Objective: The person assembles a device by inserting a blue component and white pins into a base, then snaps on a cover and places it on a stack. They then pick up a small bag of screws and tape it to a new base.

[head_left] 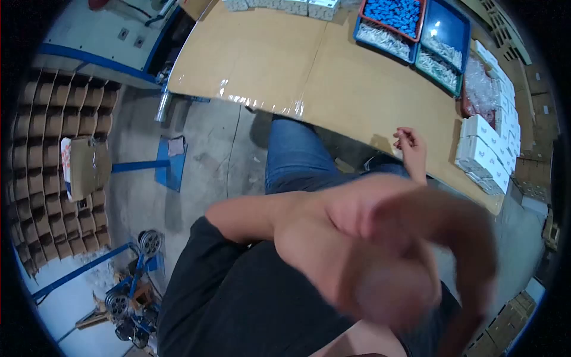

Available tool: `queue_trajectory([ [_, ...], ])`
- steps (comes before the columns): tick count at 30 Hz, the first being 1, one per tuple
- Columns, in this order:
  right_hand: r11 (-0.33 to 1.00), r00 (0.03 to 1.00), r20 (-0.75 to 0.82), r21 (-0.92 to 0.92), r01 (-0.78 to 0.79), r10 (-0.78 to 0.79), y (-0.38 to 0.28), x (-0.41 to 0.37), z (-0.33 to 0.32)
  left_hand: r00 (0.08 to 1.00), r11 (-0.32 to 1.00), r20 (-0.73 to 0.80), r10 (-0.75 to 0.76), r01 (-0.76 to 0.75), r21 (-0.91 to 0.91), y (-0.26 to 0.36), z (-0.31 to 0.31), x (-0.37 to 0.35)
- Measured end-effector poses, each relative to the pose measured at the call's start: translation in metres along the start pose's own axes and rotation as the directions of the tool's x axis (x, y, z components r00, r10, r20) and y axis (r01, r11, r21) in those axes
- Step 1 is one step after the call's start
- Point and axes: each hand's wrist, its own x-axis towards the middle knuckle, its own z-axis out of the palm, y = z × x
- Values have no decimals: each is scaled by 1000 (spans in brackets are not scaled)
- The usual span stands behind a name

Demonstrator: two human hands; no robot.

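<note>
My left hand (380,238) is raised very close to the camera, large and smeared by motion. Its fingers blur toward the right, so I cannot see whether they grip anything. Farther off, my right hand (410,146) is at the near edge of the cardboard-covered table (262,56). Its fingers are curled in toward the thumb, and whatever may be between them is too small to make out. To its right is a stack of small white boxes (485,154) on the table.
Trays at the table's far right hold blue pieces (392,13) and whitish pieces (383,40). Clear plastic wrap (480,89) lies beside them. Several small boxes (321,8) line the far edge. At left are cardboard dividers (44,119) and a blue metal frame (89,271) on the floor.
</note>
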Motion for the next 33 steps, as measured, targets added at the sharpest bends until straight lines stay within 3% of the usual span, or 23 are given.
queue_trajectory([
  [7,1000,1000,-27,-7,-4,4,4,-7,-13,1000,1000,6,-21,21,1,-2,4,-10],
  [16,999,990,-134,29,-40,44,17,0,-44,991,994,70,-113,113,4,0,0,33],
  [20,990,974,-218,140,-27,57,9,4,-63,928,952,241,-283,302,-44,-12,-10,97],
  [21,984,973,-229,178,0,41,6,8,-70,949,945,18,-314,310,100,-10,-29,95],
  [22,986,963,-269,165,25,21,-2,10,-80,959,939,-156,-238,268,217,-10,-32,105],
  [23,987,953,-303,152,47,1,-10,14,-91,937,901,-244,-250,317,296,-6,-54,109],
  [26,990,913,-400,82,117,-75,-32,23,-139,815,437,-561,-147,562,702,-20,-148,86],
  [27,990,891,-448,75,122,-76,-35,26,-158,785,225,-617,-53,611,759,-24,-176,69],
  [29,988,846,-516,-9,153,-135,-38,36,-192,791,-361,-612,13,575,735,-15,-211,31],
  [31,989,798,-586,-51,136,-140,-34,46,-230,733,-621,-665,143,589,516,-16,-232,-5],
  [33,981,753,-629,-140,133,-192,-33,53,-263,696,-592,-684,219,652,474,-18,-252,-44],
])
